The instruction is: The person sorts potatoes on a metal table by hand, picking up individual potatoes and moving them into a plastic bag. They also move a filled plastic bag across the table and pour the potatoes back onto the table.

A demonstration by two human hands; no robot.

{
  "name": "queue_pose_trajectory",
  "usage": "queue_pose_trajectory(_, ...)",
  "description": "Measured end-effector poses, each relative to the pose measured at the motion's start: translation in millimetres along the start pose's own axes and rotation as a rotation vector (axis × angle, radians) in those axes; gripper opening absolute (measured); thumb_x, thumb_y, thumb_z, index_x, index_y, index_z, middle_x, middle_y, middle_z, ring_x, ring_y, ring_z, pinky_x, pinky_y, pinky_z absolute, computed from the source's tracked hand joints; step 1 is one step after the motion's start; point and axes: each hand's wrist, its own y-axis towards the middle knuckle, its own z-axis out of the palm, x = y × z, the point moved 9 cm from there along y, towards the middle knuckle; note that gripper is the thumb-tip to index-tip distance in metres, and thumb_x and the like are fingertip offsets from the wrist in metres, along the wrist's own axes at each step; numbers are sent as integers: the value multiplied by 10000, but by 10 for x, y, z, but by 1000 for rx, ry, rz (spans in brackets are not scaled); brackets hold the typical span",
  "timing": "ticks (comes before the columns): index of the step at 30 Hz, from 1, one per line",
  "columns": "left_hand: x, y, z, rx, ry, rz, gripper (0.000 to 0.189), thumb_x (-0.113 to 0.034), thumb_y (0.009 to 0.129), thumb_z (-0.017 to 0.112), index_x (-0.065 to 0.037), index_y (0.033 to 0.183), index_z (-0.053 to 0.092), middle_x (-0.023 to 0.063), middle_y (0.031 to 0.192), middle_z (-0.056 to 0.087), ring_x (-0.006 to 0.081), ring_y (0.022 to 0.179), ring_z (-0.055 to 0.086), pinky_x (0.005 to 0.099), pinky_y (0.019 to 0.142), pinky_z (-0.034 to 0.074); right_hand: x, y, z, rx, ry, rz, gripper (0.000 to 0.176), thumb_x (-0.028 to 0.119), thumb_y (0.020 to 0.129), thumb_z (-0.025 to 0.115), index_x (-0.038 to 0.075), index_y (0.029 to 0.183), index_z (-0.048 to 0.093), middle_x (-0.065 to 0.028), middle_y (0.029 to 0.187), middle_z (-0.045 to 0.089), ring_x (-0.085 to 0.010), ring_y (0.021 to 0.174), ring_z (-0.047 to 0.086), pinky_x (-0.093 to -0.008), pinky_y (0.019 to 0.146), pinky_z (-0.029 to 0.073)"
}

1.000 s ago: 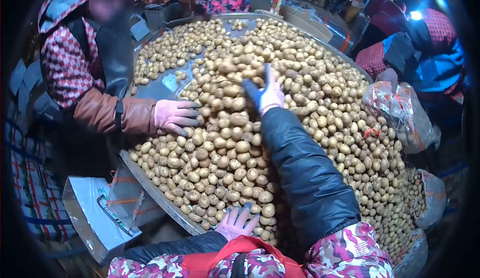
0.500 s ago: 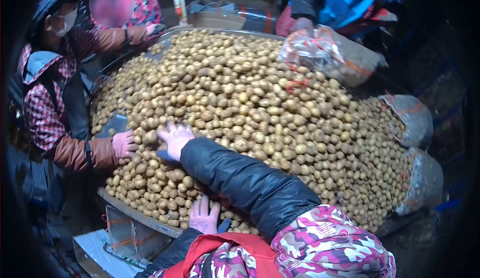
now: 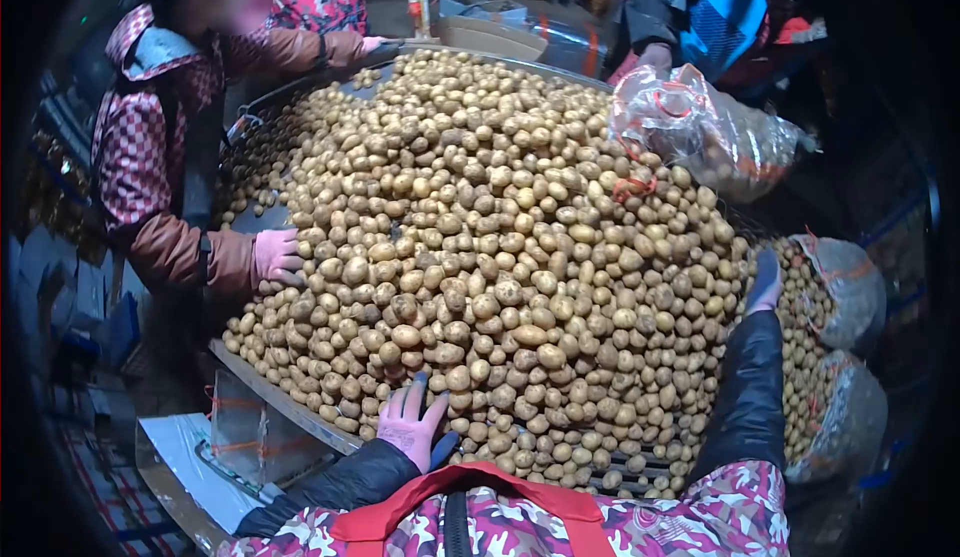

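Observation:
A big heap of small potatoes [image 3: 480, 247] covers the sorting table. My left hand [image 3: 412, 430], in a pink glove with dark fingertips, rests on the near edge of the heap with its fingers spread; nothing is in it. Stretched out to the right, my right hand [image 3: 765, 282] lies against the right flank of the heap. Its gloved fingers are extended and point away from me, the dark side showing, and it grips no potato that I can see. Potatoes touch both hands.
Across on the left, a co-worker's pink-gloved hand [image 3: 277, 257] rests on the potatoes. A clear plastic bag of potatoes [image 3: 735, 142] lies at the far right, near another person's sleeve [image 3: 650, 7]. Two sacks [image 3: 845, 292] stand at the right edge. A cardboard box [image 3: 190, 487] is at lower left.
My right hand has swung from the left part of the heap to its right side. My left hand stays at the near edge. The view has shifted slightly.

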Motion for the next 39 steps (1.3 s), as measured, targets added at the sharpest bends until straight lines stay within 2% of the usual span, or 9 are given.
queue_pose_trajectory(5, 28, -3, 112, 43, 44, -14, 677, -437, 782, 736, -134, 1362, 563, 275, 1457, 407, 457, 1263, 434, 597, 1011, 382, -109, -434, 1051, 160, -99, 341, 446, 393, 956, 648, 49, 1240, 669, -59, 1193, 687, -213, 1068, 642, -342, 986, 495)
queue_pose_trajectory(12, 50, 25, 150, 70, 17, -14, 672, -445, 796, 705, -135, 1372, 552, 257, 1450, 413, 443, 1273, 420, 636, 1027, 360, -220, -818, 1618, 421, -138, 467, 444, 397, 961, 641, 88, 1280, 650, -70, 1214, 684, -207, 1092, 657, -377, 948, 549)
queue_pose_trajectory(20, 72, 24, 246, 81, 3, -12, 706, -442, 778, 709, -120, 1384, 544, 270, 1515, 343, 472, 1278, 398, 611, 1037, 344, -669, -823, 1690, 377, -403, 252, 543, 421, 901, 710, -19, 1215, 656, -102, 1155, 690, -228, 1081, 596, -393, 974, 459)
queue_pose_trajectory(23, 68, 38, 209, 97, 4, -12, 711, -441, 776, 717, -116, 1385, 545, 272, 1535, 319, 470, 1272, 403, 605, 1024, 353, -394, -1156, 1980, 380, -961, 66, 524, 416, 921, 633, -15, 1217, 605, -162, 1117, 643, -244, 1025, 586, -408, 937, 457)
queue_pose_trajectory(26, 47, 26, 173, 109, 4, -24, 697, -436, 801, 712, -110, 1392, 535, 272, 1555, 297, 483, 1310, 385, 630, 1064, 334, -507, -1416, 2389, 517, -606, -189, 661, 339, 918, 692, -35, 1427, 499, -159, 1244, 669, -257, 1150, 596, -394, 1042, 437)
queue_pose_trajectory(30, 54, 12, 149, 36, -16, 10, 655, -465, 819, 684, -128, 1368, 561, 294, 1461, 408, 483, 1273, 434, 635, 1055, 349, -306, -1849, 2594, 318, -1210, -234, 915, 478, 797, 778, 45, 1511, 405, -295, 1307, 612, -420, 1211, 594, -429, 1033, 453)
queue_pose_trajectory(32, 44, 15, 75, 6, -37, 33, 627, -449, 827, 683, -126, 1353, 572, 298, 1476, 397, 480, 1262, 446, 633, 1047, 365, -396, -1954, 2659, 376, -1195, -115, 864, 394, 855, 753, 28, 1535, 365, -237, 1305, 639, -312, 1191, 617, -375, 1019, 455)
queue_pose_trajectory(35, 69, -5, 41, -23, -55, 32, 603, -449, 823, 692, -132, 1326, 593, 285, 1488, 396, 473, 1236, 463, 630, 1039, 378, 7, -2523, 2899, 304, -1340, 24, 890, 428, 829, 770, 44, 1530, 378, -251, 1242, 663, -368, 1101, 649, -412, 980, 483)
queue_pose_trajectory(39, 103, 21, 16, -70, -98, 79, 622, -476, 804, 715, -143, 1319, 608, 258, 1473, 431, 441, 1204, 487, 589, 1016, 404, -76, -2701, 2964, 316, -1256, -353, 798, 409, 830, 771, 27, 1455, 453, -269, 1260, 628, -412, 1130, 617, -466, 1002, 470)
